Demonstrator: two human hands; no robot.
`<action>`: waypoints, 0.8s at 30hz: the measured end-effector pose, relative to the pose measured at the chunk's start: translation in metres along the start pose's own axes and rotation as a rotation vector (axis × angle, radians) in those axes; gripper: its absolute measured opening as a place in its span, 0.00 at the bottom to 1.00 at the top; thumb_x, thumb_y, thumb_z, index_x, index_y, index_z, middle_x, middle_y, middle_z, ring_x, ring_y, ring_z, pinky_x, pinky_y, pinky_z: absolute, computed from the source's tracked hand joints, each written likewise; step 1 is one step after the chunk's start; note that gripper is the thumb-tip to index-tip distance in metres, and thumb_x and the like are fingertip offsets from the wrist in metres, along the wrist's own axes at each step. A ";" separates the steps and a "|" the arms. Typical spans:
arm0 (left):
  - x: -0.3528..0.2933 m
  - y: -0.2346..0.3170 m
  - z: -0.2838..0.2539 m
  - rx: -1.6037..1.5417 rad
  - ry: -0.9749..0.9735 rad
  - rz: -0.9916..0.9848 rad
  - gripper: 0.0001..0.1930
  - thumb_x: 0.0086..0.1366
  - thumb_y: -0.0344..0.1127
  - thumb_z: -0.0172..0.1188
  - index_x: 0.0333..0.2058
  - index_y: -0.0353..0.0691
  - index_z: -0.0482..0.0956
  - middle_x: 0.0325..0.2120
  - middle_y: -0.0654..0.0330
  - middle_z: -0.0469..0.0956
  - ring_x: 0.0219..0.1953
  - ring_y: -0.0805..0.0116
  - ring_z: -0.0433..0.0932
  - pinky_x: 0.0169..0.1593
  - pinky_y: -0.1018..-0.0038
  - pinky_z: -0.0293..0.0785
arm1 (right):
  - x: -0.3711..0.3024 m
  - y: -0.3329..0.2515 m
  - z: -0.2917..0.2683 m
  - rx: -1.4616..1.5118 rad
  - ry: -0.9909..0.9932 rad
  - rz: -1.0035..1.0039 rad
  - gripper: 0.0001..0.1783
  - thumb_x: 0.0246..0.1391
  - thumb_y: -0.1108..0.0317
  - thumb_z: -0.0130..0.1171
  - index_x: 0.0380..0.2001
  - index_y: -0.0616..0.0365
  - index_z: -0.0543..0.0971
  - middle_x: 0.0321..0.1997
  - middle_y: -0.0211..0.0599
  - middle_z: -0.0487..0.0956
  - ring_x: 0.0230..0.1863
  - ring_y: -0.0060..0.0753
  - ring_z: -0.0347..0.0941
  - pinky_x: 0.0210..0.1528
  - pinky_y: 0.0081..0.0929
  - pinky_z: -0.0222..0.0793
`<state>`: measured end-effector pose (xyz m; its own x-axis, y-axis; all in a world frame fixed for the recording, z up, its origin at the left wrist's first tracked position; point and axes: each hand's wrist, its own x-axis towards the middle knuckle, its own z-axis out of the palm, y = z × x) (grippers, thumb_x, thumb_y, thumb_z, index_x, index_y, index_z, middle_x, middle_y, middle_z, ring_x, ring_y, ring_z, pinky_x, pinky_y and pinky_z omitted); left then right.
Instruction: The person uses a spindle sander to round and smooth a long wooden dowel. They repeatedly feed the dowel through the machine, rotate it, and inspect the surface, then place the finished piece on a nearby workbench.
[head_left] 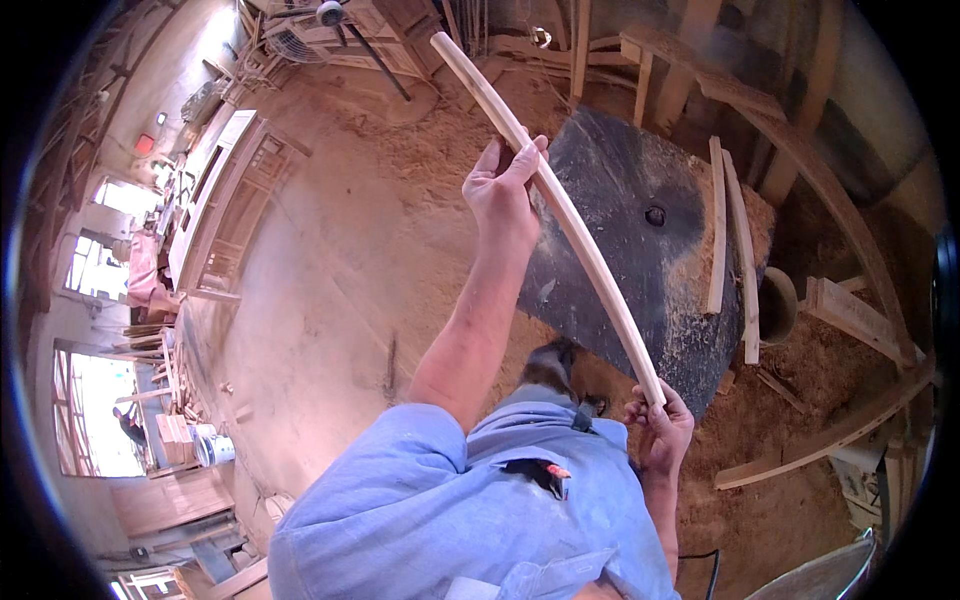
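A long, pale, slightly curved wooden strip (583, 237) slants across the view, held off the table by both my hands. Around its upper part my left hand (507, 190) is closed, thumb on top. At its lower end, close to my body, the fingers of my right hand (662, 420) pinch the wood. Beneath the strip lies a dark machine table (620, 190) dusted with shavings, with a small round spindle (655, 215) standing in it. Two more pale strips, one (716, 225) beside the other (742, 260), rest along the table's right side.
Curved wooden pieces (840, 440) and a beam (855, 318) crowd the right side. Sawdust covers the floor (330, 230). At left stands a carved wooden panel frame (235, 215), with a white bucket (213, 446) below it. A fan (292, 45) is at the far end.
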<state>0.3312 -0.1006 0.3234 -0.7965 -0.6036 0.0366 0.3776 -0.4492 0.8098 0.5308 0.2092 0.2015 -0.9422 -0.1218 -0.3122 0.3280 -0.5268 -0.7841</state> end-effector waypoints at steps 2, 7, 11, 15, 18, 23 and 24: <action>-0.001 0.000 0.001 -0.013 0.010 0.000 0.18 0.67 0.19 0.62 0.55 0.23 0.77 0.45 0.49 0.82 0.49 0.58 0.85 0.56 0.69 0.84 | 0.000 0.001 0.002 0.015 -0.004 0.001 0.26 0.58 0.69 0.68 0.58 0.70 0.78 0.44 0.50 0.85 0.37 0.39 0.86 0.37 0.34 0.85; -0.005 -0.006 0.000 0.066 -0.022 -0.011 0.15 0.67 0.20 0.63 0.52 0.25 0.79 0.42 0.52 0.83 0.48 0.62 0.85 0.54 0.70 0.83 | -0.001 -0.003 0.011 -0.225 0.024 0.066 0.23 0.55 0.73 0.67 0.54 0.68 0.81 0.42 0.43 0.85 0.38 0.32 0.83 0.43 0.30 0.81; -0.025 -0.041 -0.006 0.209 -0.083 -0.057 0.11 0.66 0.21 0.65 0.47 0.28 0.81 0.39 0.57 0.83 0.43 0.70 0.83 0.48 0.77 0.79 | 0.005 0.008 0.009 -0.906 0.020 -0.022 0.21 0.51 0.72 0.69 0.50 0.63 0.84 0.38 0.35 0.85 0.37 0.23 0.77 0.43 0.26 0.75; -0.055 -0.094 -0.015 0.323 -0.095 -0.149 0.08 0.65 0.21 0.67 0.43 0.32 0.82 0.35 0.64 0.81 0.37 0.78 0.78 0.43 0.80 0.73 | 0.000 0.036 -0.006 -1.055 0.055 0.067 0.20 0.56 0.64 0.68 0.50 0.60 0.82 0.35 0.45 0.82 0.34 0.39 0.80 0.41 0.34 0.75; -0.074 -0.134 -0.026 0.376 -0.106 -0.230 0.07 0.65 0.21 0.68 0.41 0.33 0.82 0.35 0.66 0.80 0.37 0.80 0.76 0.42 0.80 0.72 | -0.016 0.064 -0.031 -1.107 0.112 0.058 0.18 0.59 0.62 0.65 0.49 0.59 0.81 0.36 0.48 0.82 0.35 0.48 0.80 0.42 0.40 0.75; -0.099 -0.187 -0.049 0.500 -0.181 -0.328 0.05 0.65 0.22 0.66 0.40 0.34 0.81 0.33 0.68 0.79 0.35 0.81 0.75 0.39 0.81 0.70 | -0.041 0.078 -0.043 -1.211 0.233 0.022 0.14 0.61 0.62 0.63 0.44 0.59 0.79 0.37 0.51 0.81 0.38 0.59 0.79 0.41 0.50 0.73; -0.102 -0.195 -0.049 0.525 -0.193 -0.346 0.05 0.65 0.23 0.66 0.39 0.34 0.81 0.33 0.68 0.78 0.34 0.82 0.74 0.39 0.81 0.70 | -0.044 0.080 -0.047 -1.235 0.258 0.010 0.14 0.61 0.62 0.63 0.44 0.59 0.79 0.36 0.52 0.80 0.38 0.59 0.79 0.40 0.50 0.73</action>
<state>0.3624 0.0164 0.1336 -0.9194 -0.3310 -0.2125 -0.1573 -0.1858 0.9699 0.6015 0.2114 0.1272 -0.9442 0.1191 -0.3071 0.3115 0.6257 -0.7151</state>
